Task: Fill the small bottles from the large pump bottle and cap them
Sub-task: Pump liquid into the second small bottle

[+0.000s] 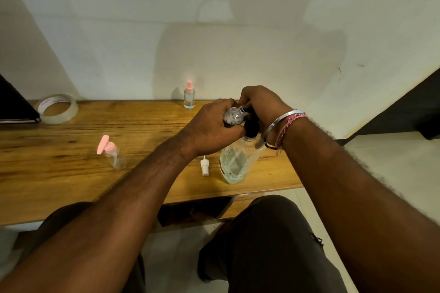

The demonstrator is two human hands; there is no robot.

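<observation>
White wall stands behind the wooden table. Right of the middle of the frame, the left hand wraps a small bottle and tips it sideways, mouth pointing right at the black pump of the big bottle. The right hand curls over that pump, just beside the mouth, ready to press. A loose white cap lies lower left of them

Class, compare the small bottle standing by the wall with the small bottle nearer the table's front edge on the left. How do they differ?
The bottle by the wall stands upright; the left bottle looks tilted. The bottle by the wall has a slim pink spray top; the left bottle has a broad pink pump head. The bottle by the wall looks taller and narrower, the left bottle squatter. Both are clear, pink-topped and rest untouched on the wooden table.
</observation>
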